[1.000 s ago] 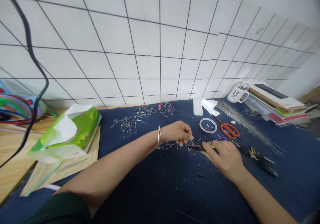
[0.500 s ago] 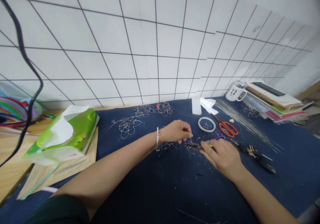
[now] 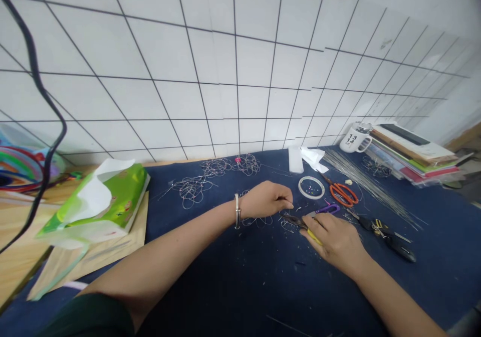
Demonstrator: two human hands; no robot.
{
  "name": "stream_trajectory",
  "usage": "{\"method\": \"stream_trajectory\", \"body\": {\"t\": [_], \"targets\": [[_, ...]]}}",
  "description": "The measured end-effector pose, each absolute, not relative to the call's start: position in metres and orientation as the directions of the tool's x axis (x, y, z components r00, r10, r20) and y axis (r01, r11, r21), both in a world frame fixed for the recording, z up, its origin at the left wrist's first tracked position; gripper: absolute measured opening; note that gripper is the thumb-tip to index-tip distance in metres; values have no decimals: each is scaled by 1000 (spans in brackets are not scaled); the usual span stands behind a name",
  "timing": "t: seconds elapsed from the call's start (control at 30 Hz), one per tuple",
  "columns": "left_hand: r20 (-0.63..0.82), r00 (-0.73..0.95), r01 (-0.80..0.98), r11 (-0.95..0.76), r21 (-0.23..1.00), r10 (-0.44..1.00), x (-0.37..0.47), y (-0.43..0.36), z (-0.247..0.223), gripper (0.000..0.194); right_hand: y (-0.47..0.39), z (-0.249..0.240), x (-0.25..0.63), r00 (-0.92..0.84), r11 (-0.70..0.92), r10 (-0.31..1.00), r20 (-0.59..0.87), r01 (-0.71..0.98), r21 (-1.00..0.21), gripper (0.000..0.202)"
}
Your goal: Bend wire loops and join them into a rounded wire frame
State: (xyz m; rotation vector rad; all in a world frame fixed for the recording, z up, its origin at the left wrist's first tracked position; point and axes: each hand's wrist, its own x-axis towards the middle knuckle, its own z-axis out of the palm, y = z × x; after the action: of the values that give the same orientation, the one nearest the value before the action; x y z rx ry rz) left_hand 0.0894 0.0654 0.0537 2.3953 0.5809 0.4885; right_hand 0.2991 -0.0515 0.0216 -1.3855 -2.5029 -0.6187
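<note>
My right hand [image 3: 334,239] is wrapped round a pair of pliers [image 3: 295,220] with dark jaws and a yellow handle. The jaws point left, at a small tangle of thin wire [image 3: 288,226] on the dark blue cloth. Just above the jaws, my left hand [image 3: 267,199] is closed, thumb against curled fingers; what it pinches is too small to make out. A bracelet [image 3: 237,210] circles the left wrist. Looped wire [image 3: 259,220] lies partly hidden under that hand.
Behind the hands are wire bundles [image 3: 193,189], a round dish of beads [image 3: 311,196], orange-handled scissors [image 3: 343,194] and purple-handled scissors [image 3: 328,209]. Long straight wires [image 3: 370,184], black-handled tools [image 3: 398,246] and a mug [image 3: 355,139] are rightward. A tissue pack [image 3: 124,196] lies left.
My left hand has shifted slightly right, and its fingers are curled more tightly. More of the yellow plier handle shows beneath my right hand, as the pliers have turned a little.
</note>
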Motion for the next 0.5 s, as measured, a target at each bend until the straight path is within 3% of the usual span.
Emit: {"method": "stream_trajectory", "body": {"t": [0.5], "targets": [[269,894,225,-877,425,360,88,62,55,20,-57,21,294,-456,469,813,361,881,56,23]]}}
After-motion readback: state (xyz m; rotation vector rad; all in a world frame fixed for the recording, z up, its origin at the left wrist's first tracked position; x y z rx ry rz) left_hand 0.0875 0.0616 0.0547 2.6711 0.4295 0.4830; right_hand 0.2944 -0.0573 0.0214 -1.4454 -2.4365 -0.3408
